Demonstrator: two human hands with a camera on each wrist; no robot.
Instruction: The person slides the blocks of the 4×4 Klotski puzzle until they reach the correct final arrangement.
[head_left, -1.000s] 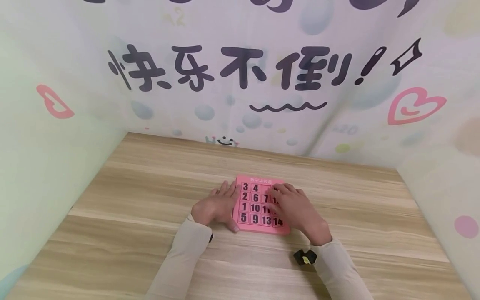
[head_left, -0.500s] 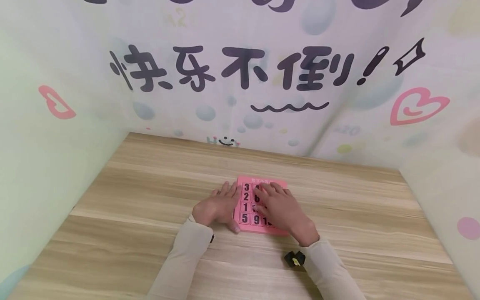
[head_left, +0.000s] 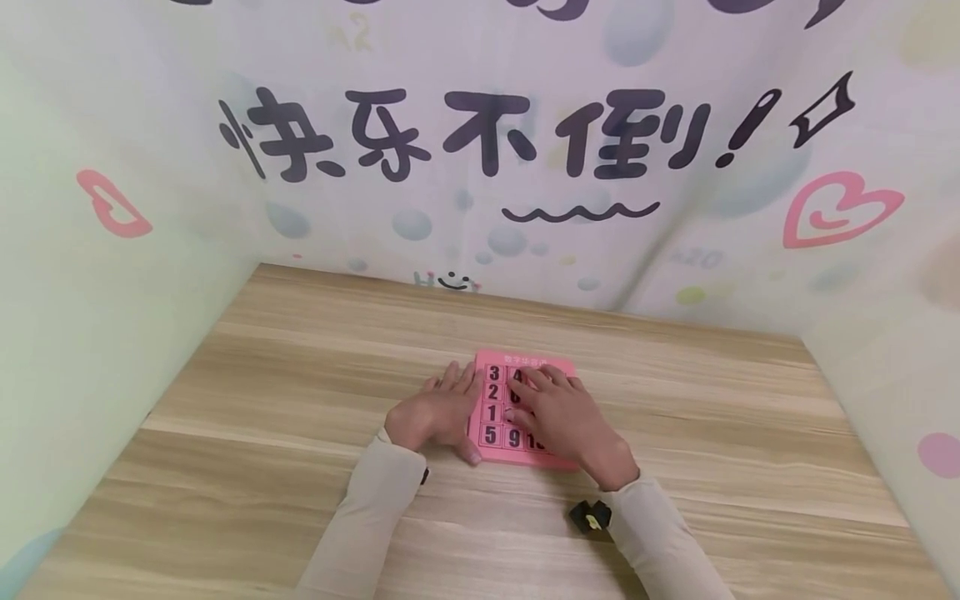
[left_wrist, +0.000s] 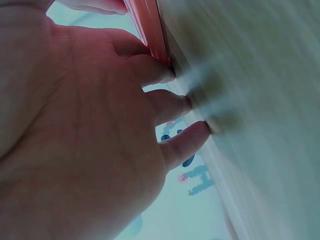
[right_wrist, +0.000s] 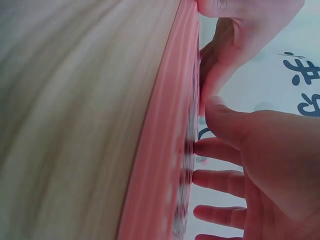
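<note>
Pink square number puzzle [head_left: 497, 403], seemingly plastic, lies on the pale wood-grain counter [head_left: 300, 375] between two bare hands. It should be light and stiff, its smooth tiles slippery; best held by the side rims. Along its left edge rests the left hand [head_left: 438, 412], fingers straight, grasping nothing; the right hand [head_left: 564, 414] touches the tiles with extended fingers. Black numerals read 5 and 9 near, then 1, 2, 3 going far; the far rim's white lettering is illegible. Beyond, the white printed backdrop [head_left: 450, 192] says 快乐不倒!
</note>
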